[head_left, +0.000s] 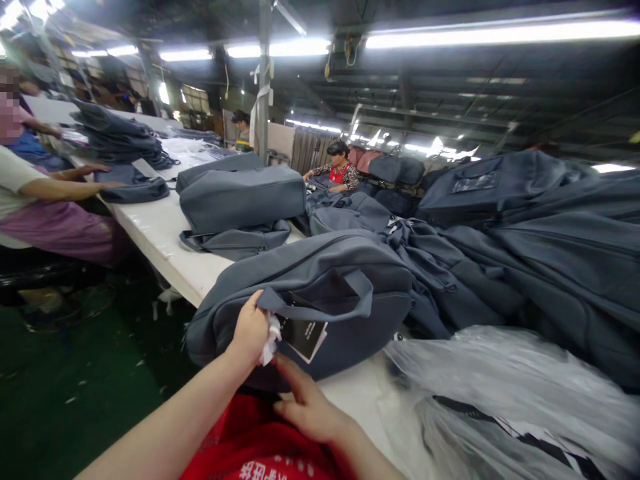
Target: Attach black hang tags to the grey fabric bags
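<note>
The bag (313,279) sits at the near end of the white table (173,247), its long axis running crosswise in front of the person, with the right end a little higher in view and farther off. Its handle (345,313) faces the person, and a seam or zip (295,259) curves lengthwise along the upper side. It is slate grey, smooth, rounded and full-looking; a black tag (304,335) with a white edge hangs under the handle. The left hand (250,330) has its fingers closed on a white wad (271,340) at the handle's left end. The right hand (313,405) has loosely spread fingers by the bag's lower edge; whether they touch it I cannot tell.
</note>
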The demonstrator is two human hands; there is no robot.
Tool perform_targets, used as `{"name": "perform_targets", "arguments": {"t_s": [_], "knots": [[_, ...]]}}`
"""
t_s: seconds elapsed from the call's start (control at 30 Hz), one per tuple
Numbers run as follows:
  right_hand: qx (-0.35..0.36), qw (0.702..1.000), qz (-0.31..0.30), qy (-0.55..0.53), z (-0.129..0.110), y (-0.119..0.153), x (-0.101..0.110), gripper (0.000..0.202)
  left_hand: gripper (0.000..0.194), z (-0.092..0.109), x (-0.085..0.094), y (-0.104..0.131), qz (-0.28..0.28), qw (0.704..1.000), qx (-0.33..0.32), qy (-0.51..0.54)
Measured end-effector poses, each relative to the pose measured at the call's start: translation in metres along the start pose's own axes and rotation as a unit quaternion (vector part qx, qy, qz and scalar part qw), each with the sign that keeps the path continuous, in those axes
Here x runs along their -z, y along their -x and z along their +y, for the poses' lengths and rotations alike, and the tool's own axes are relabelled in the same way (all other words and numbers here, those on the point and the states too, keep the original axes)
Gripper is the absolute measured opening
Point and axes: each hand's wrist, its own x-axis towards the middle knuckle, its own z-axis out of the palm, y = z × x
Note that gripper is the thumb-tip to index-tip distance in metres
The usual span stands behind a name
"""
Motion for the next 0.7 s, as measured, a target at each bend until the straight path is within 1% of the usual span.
{"name": "perform_targets", "arguments": {"t_s": [0.03, 0.07, 0.13, 0.17, 0.2, 0.23, 0.3, 0.37, 0.4, 0.47, 0.5, 0.53, 0.6, 0.67, 0.7], "knots": [[-0.021, 0.997, 0.043, -0.060, 0.009, -0.006, 0.005, 0.056, 0.030, 0.001, 0.004, 0.002, -0.032, 0.999, -0.001, 0.004], [-0.040, 0.988, 0.093, -0.117, 0.015, -0.013, 0.014, 0.049, 0.031, 0.002, 0.009, 0.003, -0.063, 0.998, -0.013, -0.002], [-0.061, 0.958, 0.175, -0.217, 0.014, -0.023, 0.036, 0.042, 0.031, 0.003, 0.023, 0.005, -0.109, 0.992, -0.050, -0.039], [-0.064, 0.944, 0.193, -0.260, 0.009, -0.025, 0.047, 0.040, 0.031, 0.004, 0.030, 0.006, -0.130, 0.987, -0.063, -0.066], [-0.063, 0.938, 0.191, -0.284, 0.001, -0.027, 0.056, 0.039, 0.032, 0.004, 0.035, 0.007, -0.148, 0.982, -0.071, -0.096], [-0.056, 0.943, 0.168, -0.280, -0.007, -0.028, 0.062, 0.040, 0.034, 0.004, 0.039, 0.009, -0.163, 0.976, -0.074, -0.124], [-0.045, 0.971, 0.104, -0.213, -0.023, -0.029, 0.064, 0.048, 0.040, 0.004, 0.042, 0.013, -0.190, 0.965, -0.072, -0.163], [-0.035, 0.990, 0.073, -0.111, -0.031, -0.032, 0.055, 0.055, 0.042, 0.004, 0.041, 0.016, -0.203, 0.957, -0.085, -0.187], [-0.031, 0.995, 0.073, -0.067, -0.031, -0.034, 0.048, 0.052, 0.042, 0.005, 0.040, 0.017, -0.205, 0.953, -0.103, -0.199], [-0.037, 0.996, 0.076, -0.019, -0.026, -0.042, 0.037, 0.032, 0.039, 0.008, 0.040, 0.017, -0.204, 0.936, -0.158, -0.238], [-0.043, 0.996, 0.076, -0.010, -0.023, -0.046, 0.034, 0.022, 0.037, 0.010, 0.041, 0.016, -0.197, 0.925, -0.190, -0.264], [-0.047, 0.996, 0.080, 0.000, -0.021, -0.050, 0.033, 0.017, 0.036, 0.014, 0.043, 0.015, -0.186, 0.912, -0.220, -0.290], [-0.039, 0.994, 0.100, 0.037, -0.020, -0.054, 0.038, 0.016, 0.036, 0.024, 0.048, 0.011, -0.148, 0.890, -0.267, -0.339], [-0.013, 0.986, 0.132, 0.106, -0.023, -0.055, 0.048, 0.015, 0.034, 0.034, 0.053, 0.005, -0.096, 0.881, -0.289, -0.363], [-0.003, 0.980, 0.143, 0.139, -0.025, -0.054, 0.053, 0.016, 0.032, 0.039, 0.055, 0.001, -0.077, 0.885, -0.288, -0.357]]}}
